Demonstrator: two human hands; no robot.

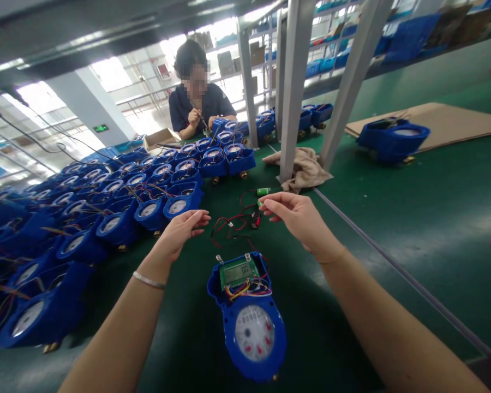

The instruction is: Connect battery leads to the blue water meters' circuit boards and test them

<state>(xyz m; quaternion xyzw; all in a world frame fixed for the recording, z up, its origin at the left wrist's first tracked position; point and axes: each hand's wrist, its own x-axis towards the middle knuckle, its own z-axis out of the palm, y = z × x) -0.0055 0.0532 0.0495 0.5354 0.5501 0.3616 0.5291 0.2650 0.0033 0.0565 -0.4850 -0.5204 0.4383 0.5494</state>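
The tabletop point(413, 218) is dark green. The water meter point(249, 316) has a blue housing, a white dial with red marks and a green circuit board under multicoloured wires. Red and black leads point(233, 222) lie beyond it, near a beige cloth point(305, 169).

Water meter point(249, 316) lies before the wires point(235, 222), many meters point(106, 202) to its left

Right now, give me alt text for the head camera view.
Two bare hands, left and right, reach over a green table above an open blue water meter; the right pinches red and black wires.
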